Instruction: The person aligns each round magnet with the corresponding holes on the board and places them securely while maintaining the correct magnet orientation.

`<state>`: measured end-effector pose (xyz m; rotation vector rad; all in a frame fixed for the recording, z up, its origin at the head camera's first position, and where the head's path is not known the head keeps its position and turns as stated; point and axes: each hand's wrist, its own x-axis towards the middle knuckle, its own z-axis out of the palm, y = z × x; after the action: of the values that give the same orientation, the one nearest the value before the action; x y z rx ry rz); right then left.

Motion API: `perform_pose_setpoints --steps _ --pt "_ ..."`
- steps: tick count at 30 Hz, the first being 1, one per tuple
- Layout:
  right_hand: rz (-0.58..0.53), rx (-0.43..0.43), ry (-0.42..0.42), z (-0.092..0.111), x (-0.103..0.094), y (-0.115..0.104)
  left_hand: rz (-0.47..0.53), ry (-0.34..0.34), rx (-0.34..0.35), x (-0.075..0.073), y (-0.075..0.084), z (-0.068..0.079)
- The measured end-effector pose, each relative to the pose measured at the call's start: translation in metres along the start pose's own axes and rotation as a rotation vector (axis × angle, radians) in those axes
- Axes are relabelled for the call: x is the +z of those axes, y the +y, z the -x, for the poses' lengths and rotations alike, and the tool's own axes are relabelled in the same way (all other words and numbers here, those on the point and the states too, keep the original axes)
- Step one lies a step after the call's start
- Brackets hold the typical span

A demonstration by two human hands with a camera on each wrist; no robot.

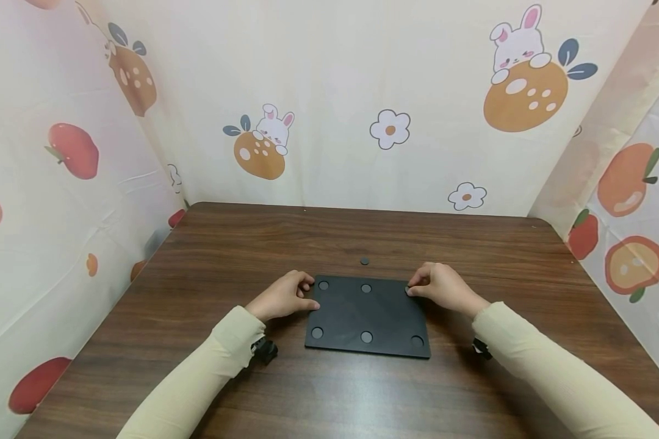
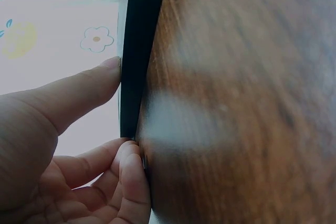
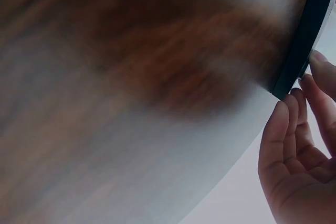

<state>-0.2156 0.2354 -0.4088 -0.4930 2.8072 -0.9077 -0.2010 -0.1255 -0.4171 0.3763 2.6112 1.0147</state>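
A flat black board (image 1: 387, 314) lies on the table, with round spots along its far and near edges. Grey discs, such as one at the near middle (image 1: 367, 337), fill several of them; the near right recess (image 1: 417, 341) looks dark like the board. My left hand (image 1: 283, 296) holds the board's left edge, its thumb (image 2: 100, 80) on the top face and its curled fingers against the side by the far corner. At the far right corner, my right hand (image 1: 443, 288) pinches a small grey disc (image 1: 407, 291) between thumb and index finger, right at the board's surface.
One loose dark disc (image 1: 365, 261) lies on the brown wood-grain table (image 1: 241, 244) just beyond the board. Printed curtains (image 1: 329, 73) stand behind the table and along both sides. Each wrist carries a small black camera, such as the left wrist camera (image 1: 265, 350).
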Motion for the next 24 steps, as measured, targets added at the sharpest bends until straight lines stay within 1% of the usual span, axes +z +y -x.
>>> perform_pose_setpoints --steps 24 --pt "0.008 0.011 0.000 0.0008 0.0014 0.0013 0.006 -0.011 -0.009 0.0002 -0.0002 0.0010"
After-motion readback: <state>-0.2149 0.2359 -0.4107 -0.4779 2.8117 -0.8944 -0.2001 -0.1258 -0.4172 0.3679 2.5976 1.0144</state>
